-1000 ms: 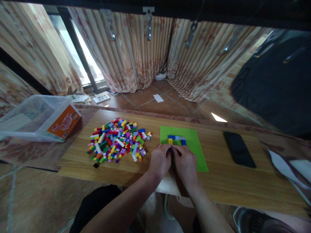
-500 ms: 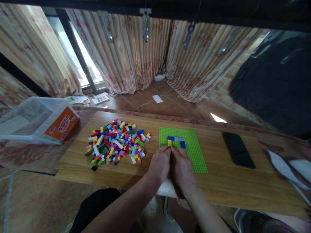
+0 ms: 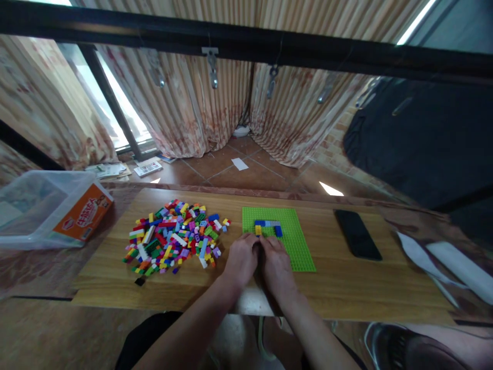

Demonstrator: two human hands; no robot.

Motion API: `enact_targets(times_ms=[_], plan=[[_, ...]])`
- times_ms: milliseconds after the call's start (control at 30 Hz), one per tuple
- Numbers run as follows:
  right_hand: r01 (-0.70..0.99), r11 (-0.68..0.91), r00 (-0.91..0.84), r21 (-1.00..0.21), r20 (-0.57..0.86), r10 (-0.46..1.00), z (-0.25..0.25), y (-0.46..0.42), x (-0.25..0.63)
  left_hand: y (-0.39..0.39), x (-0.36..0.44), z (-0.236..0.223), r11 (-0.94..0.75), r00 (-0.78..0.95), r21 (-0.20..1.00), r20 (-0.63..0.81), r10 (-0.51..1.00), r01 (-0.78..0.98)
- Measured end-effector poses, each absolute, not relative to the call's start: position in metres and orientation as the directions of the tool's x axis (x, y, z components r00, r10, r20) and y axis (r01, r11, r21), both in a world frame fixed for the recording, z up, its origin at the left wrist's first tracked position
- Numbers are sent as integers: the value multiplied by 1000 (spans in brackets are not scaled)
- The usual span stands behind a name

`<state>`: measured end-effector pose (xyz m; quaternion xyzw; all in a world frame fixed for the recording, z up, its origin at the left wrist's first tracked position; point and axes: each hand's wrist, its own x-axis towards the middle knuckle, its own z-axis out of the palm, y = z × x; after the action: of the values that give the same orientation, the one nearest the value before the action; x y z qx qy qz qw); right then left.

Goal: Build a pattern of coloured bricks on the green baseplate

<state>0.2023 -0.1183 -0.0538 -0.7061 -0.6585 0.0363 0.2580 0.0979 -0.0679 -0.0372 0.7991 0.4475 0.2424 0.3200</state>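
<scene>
My left hand [image 3: 241, 261] and my right hand [image 3: 276, 263] meet over the near part of a green studded baseplate [image 3: 302, 254], fingers pinched together. Between the fingertips a bit of a blue toy brick [image 3: 259, 236] shows, mostly covered by my fingers. Just beyond it a yellow brick [image 3: 258, 229] stands on the baseplate. A row of blue and light grey-blue bricks [image 3: 268, 223] runs along the back, with a blue brick [image 3: 279, 232] at its right end. The near side of this outline is hidden by my hands.
A heap of mixed toy bricks [image 3: 175, 239] lies on the wooden board [image 3: 215, 198] left of the baseplate. Farther left stands a clear plastic tub [image 3: 46, 205] with an orange label. A black phone [image 3: 357, 234] and white paper [image 3: 418, 252] lie to the right.
The camera view has tilted and shifted, so everything sits further left in the picture. My hands have drawn closer together over the blue brick, which is now more covered.
</scene>
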Motion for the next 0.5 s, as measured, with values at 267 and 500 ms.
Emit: enact_targets(times_ms=[267, 500], plan=[[836, -117, 357, -536, 370, 858, -40, -119, 243, -68, 93, -41, -318, 451, 786, 56, 891, 530], [737, -280, 522, -616, 255, 814, -39, -121, 278, -59, 74, -30, -292, 519, 789, -40, 854, 541]])
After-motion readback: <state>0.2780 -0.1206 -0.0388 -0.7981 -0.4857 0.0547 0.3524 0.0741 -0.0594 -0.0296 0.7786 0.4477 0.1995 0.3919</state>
